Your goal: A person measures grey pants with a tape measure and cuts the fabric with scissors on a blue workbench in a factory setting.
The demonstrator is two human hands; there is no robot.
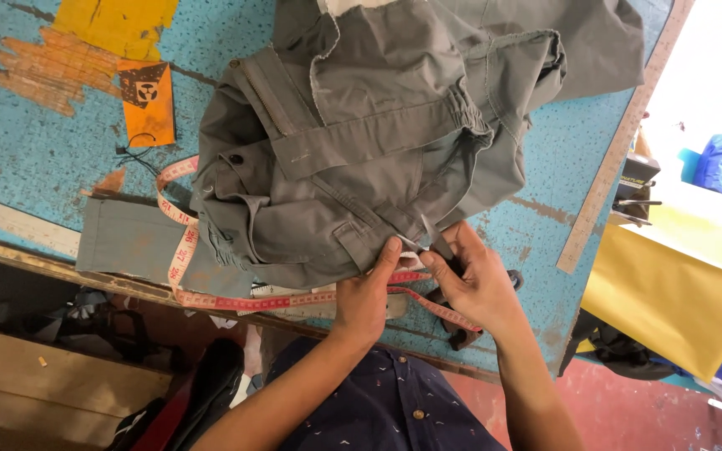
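A bunched grey garment (pixel 361 142) with pockets and seams lies on the worn blue table (pixel 35 142). My left hand (pixel 365 292) pinches the garment's near edge between thumb and fingers. My right hand (pixel 474 280) holds small metal scissors (pixel 434 240) with dark handles, their blades pointing at the cloth edge right by my left fingertips. A pink measuring tape (pixel 211 292) loops from under the garment along the table's near edge and passes under both hands.
A flat grey cloth piece (pixel 131 242) lies at the near left edge. An orange tag (pixel 148 104) and yellow patch sit far left. A long ruler (pixel 620 142) is fixed along the right edge. Yellow fabric (pixel 670 292) is stacked beyond it.
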